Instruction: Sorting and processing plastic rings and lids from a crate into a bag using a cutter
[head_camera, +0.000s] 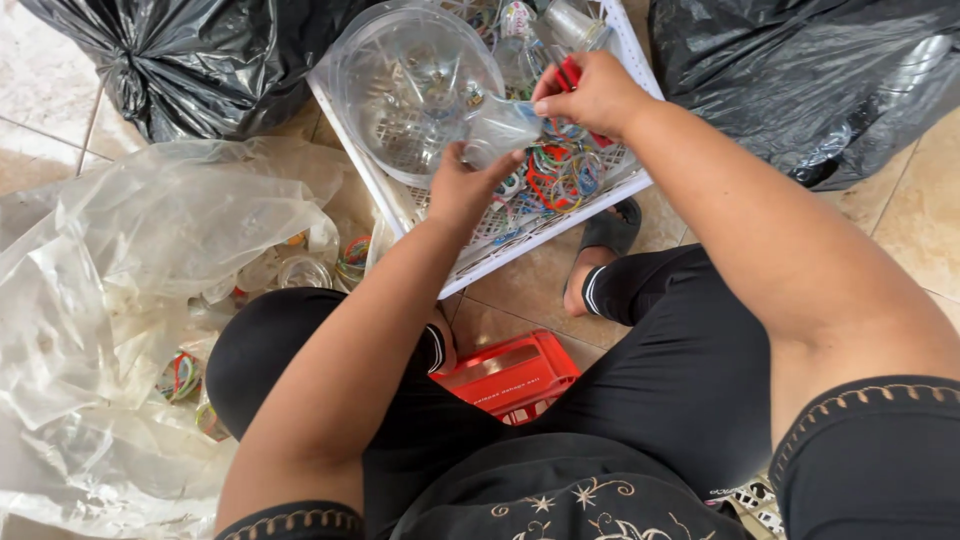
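Your left hand grasps a clear plastic cup over the white basket | right hand pinches a red tool at the rim | risk: blade slipping toward your left fingers, I judge

The person wears a black short-sleeved top whose sleeve hems carry a band of pale looped embroidery, with small star-shaped stitching in the same pale thread across the front. Black trousers cover both legs, each cuff finished with thin white stripes. A dark open sandal with a broad strap sits on one foot, and both forearms are bare from sleeve to wrist, with no watch, ring or bracelet in sight.
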